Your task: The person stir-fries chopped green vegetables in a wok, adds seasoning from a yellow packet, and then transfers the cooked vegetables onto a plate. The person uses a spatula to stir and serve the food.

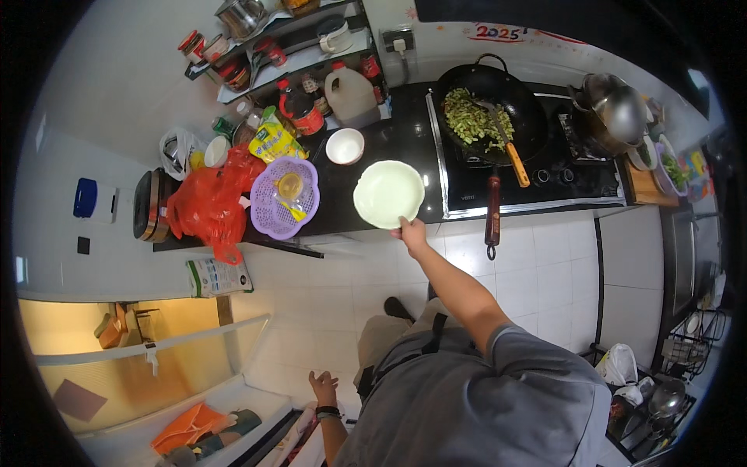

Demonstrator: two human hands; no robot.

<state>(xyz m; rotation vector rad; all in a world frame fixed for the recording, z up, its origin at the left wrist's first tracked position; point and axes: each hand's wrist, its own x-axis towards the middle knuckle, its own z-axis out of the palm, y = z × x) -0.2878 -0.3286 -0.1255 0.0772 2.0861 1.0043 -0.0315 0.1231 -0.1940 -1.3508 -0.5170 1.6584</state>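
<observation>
My right hand [411,234] grips the near rim of a pale green scalloped plate [388,195], which is at the front edge of the black counter, left of the stove. My left hand [324,386] hangs low at my side, fingers apart and holding nothing. A black wok [528,117] on the stove holds chopped green food [467,117] and a spatula with a yellow wooden handle [517,164]. Behind the plate stands a white bowl [345,146]. Left of the plate, a purple plastic colander [264,204] contains a small yellowish cup and a plastic packet.
The wok's handle [493,210] juts past the counter edge. A red plastic bag [204,201] lies at the left, with bottles and a large jug [357,96] behind. Steel pots [610,117] stand on the right burner. An orange item [189,426] lies low at the left.
</observation>
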